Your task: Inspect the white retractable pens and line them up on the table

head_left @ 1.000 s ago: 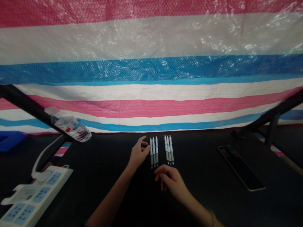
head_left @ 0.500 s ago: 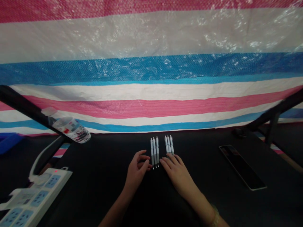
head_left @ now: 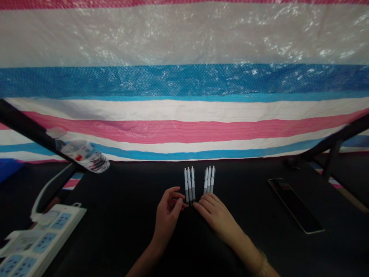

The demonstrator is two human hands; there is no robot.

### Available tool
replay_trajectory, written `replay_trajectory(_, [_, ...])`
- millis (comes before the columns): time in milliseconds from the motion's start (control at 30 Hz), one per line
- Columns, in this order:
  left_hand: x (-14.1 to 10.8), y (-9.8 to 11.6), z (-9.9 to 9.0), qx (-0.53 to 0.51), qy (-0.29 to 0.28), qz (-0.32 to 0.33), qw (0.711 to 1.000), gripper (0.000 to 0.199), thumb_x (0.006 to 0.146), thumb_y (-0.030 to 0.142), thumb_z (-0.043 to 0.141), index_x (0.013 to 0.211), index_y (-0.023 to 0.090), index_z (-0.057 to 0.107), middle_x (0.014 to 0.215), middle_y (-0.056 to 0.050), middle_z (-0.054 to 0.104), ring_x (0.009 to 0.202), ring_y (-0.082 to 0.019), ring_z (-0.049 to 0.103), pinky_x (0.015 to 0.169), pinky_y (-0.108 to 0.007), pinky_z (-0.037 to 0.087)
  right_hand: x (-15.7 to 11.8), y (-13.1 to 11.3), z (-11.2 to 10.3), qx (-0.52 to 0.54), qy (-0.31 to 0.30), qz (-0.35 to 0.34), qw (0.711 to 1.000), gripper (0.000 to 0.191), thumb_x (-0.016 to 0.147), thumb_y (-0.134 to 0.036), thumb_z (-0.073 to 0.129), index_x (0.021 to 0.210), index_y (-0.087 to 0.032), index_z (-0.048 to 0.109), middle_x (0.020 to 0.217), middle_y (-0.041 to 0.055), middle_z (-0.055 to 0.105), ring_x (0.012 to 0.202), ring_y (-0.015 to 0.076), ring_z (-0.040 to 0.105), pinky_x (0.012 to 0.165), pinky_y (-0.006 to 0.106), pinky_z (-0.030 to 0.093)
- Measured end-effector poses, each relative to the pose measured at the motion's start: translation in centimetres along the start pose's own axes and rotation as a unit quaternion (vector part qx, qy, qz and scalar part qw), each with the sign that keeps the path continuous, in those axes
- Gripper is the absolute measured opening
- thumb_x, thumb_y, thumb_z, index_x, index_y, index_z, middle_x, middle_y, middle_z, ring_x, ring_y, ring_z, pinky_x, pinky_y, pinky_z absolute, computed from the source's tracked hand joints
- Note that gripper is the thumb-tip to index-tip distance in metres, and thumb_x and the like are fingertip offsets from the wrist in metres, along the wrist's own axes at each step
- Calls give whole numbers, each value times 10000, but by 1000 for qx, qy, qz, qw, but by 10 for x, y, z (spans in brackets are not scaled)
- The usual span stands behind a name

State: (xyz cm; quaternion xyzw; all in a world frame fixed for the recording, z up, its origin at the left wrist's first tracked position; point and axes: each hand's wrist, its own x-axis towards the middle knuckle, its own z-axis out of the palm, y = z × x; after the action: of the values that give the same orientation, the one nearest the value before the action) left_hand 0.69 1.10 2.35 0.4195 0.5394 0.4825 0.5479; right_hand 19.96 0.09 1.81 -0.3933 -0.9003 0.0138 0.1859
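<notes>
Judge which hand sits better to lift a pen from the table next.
Probably the right hand: its extended fingers lie at the lower ends of the right trio of pens. The left hand is also close, but its fingers are curled beside the left trio of pens.

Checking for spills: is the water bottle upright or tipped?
Tipped: the water bottle slants far from vertical, neck toward the upper left, its body running along the black bar.
</notes>
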Motion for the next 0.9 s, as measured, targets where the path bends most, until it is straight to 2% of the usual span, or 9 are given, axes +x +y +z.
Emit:
replay_trajectory(100, [0,0,0,-1,3,6,1000,326,777,266,680,1084,186,606,869,-35,693,700,-188,690,662,-309,541,-2,3,1,-24,3,21,999,193,955,-108,520,1070,-177,658,1005,77,711,1107,258,594,1027,453,435])
replay_trajectory(200, [1,0,0,-4,7,7,1000,320,776,267,681,1078,188,611,862,-33,690,693,-186,686,657,-307,538,-5,5,3,-47,-18,44,998,184,927,-108,569,1067,-188,658,1074,70,708,1184,279,567,1039,471,425])
replay_trajectory(400, [2,-3,-1,-5,8,5,1000,311,767,263,684,1061,188,618,853,-32,693,683,-185,686,649,-306,536,-12,5,6,-64,-20,26,997,168,911,-98,599,1049,-167,664,1040,76,704,1114,262,598,964,403,497])
replay_trajectory(600, [1,-5,0,-2,2,7,1000,299,780,256,670,1063,184,611,849,-29,687,676,-177,677,646,-300,534,-25,8,7,-57,-12,-23,998,137,931,-94,566,995,-153,672,1001,83,703,1050,247,613,981,431,500])
replay_trajectory(767, [2,-6,0,-1,8,8,1000,291,769,261,684,1044,190,625,839,-28,694,669,-182,680,648,-307,537,-45,10,-6,-41,45,-84,995,285,968,-69,453,1144,-164,656,1047,99,726,1006,227,638,971,452,512])
replay_trajectory(900, [4,-7,-3,3,23,17,1000,297,779,260,682,1062,191,624,863,-27,693,685,-179,683,667,-306,538,-54,8,-28,15,122,-53,991,351,973,-82,429,1250,-190,614,1012,77,738,965,213,663,917,399,541])
